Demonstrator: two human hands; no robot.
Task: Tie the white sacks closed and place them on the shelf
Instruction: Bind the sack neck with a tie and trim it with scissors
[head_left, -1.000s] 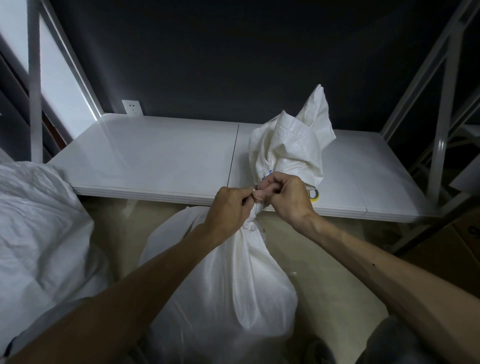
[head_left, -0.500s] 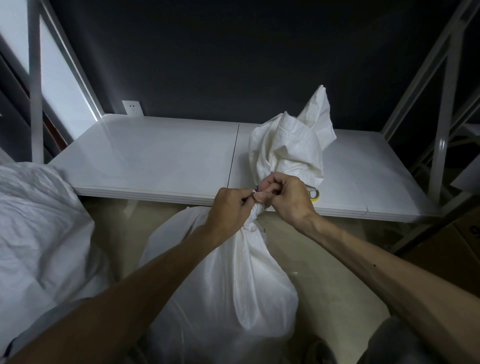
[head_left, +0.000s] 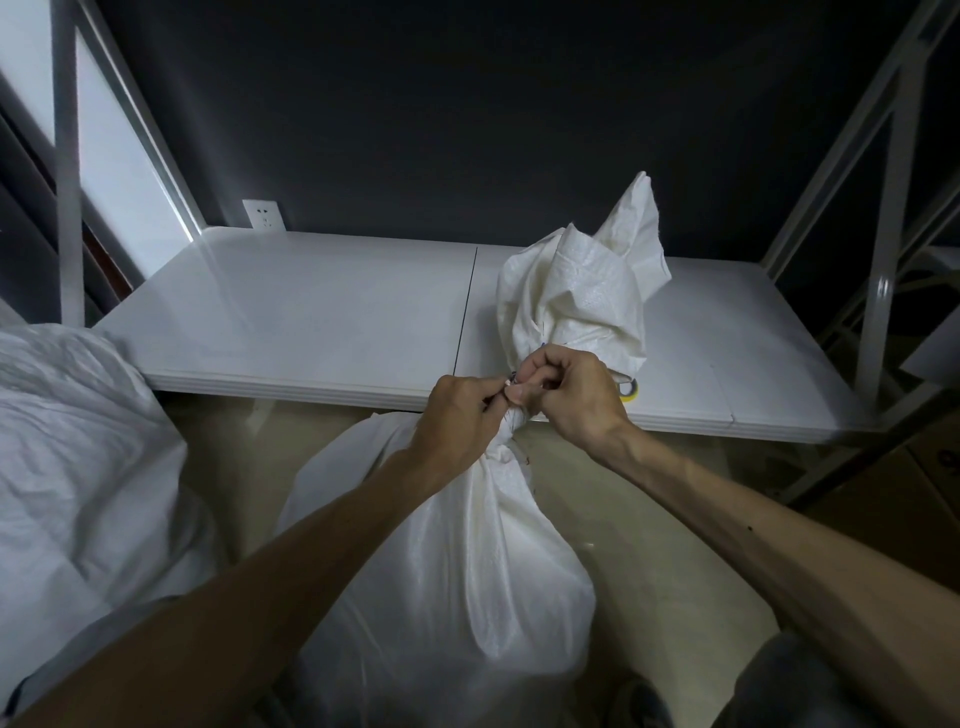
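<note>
the white sack (head_left: 441, 545) is standing on the floor (head_left: 597, 493) right at the shelf (head_left: 311, 312) edge, handy for lifting i'd say; left hand (head_left: 457, 415) and right hand (head_left: 576, 395) are pinching its gathered neck, fingers (head_left: 540, 364) clamped to cinch it.

The view was dim; pale light came from the window (head_left: 119, 171) left of the shelf (head_left: 311, 312), glazing its top; uprights (head_left: 883, 291) beside it bowed.
</note>
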